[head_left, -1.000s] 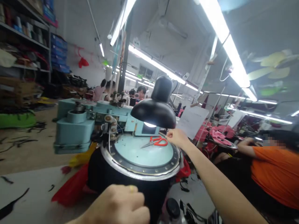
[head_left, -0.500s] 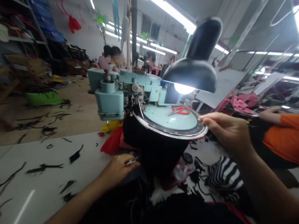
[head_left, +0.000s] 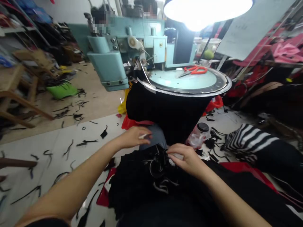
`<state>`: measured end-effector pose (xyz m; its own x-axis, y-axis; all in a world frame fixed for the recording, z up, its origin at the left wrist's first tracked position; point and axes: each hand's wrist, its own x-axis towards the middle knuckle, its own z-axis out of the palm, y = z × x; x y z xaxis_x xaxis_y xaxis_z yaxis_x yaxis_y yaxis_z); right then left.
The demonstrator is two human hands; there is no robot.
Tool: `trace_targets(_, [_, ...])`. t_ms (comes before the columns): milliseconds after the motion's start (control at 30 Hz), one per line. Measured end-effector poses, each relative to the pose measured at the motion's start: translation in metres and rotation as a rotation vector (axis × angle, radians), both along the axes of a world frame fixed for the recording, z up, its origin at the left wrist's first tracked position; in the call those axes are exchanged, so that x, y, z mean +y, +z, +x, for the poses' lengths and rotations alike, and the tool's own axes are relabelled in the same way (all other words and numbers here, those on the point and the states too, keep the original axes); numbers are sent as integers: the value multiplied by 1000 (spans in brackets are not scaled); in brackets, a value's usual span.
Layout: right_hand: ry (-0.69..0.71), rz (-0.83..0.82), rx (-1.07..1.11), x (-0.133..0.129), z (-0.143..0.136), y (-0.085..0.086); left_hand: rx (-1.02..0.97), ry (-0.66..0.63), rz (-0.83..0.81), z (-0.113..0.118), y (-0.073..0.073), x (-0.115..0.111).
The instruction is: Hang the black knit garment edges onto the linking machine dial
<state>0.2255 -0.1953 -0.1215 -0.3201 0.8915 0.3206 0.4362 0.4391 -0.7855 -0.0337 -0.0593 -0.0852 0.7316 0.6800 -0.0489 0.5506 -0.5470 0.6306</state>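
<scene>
My left hand (head_left: 134, 137) is above my lap with its fingers curled around a small, slim, pale object (head_left: 143, 136) whose kind I cannot make out. Fingers and thumb together, my right hand (head_left: 186, 157) pinches at black fabric (head_left: 139, 176) lying in my lap; its fingertips are partly lost against the dark cloth. Thin strips and loops lie on that fabric. In front stands a pale green sewing machine (head_left: 107, 67) with a round plate (head_left: 165, 82). Black cloth (head_left: 165, 110) hangs from the plate's rim. Red-handled scissors (head_left: 198, 70) rest on the plate.
A bright lamp (head_left: 208, 12) hangs over the plate. Near its base stands a jar with a black lid (head_left: 203, 127). Black scraps (head_left: 87, 142) litter the floor. At left are a wooden stool (head_left: 17, 90) and a green basin (head_left: 62, 90); striped cloth (head_left: 251, 142) lies at right.
My right hand has left the plate's rim and come down to the black fabric in my lap. My left hand still holds the small object. The view has tilted down and moved closer.
</scene>
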Motion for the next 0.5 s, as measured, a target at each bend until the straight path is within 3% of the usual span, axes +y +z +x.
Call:
trace_targets(100, [-7,-4,-14,-23,-23,-6,19,176,1,-71,-26,-67])
trace_targets(200, [8,-80,-54,-33,-41,-36,9,389,-25,-104,-65,-129])
trace_targets(267, [17,-134,-27,-34,-43,-66,11,476,-37,-102,-84,-161])
trace_targets(333, [28,-157,30,-34,-40,-94,10,540,11,-85,-87,-183])
trace_targets(400, [26,-162,72,-35,-39,-113,8,513,94,-60,-76,-194])
trace_targets(500, [3,-186,97,-33,-39,-123,109,337,185,-21,-52,-194])
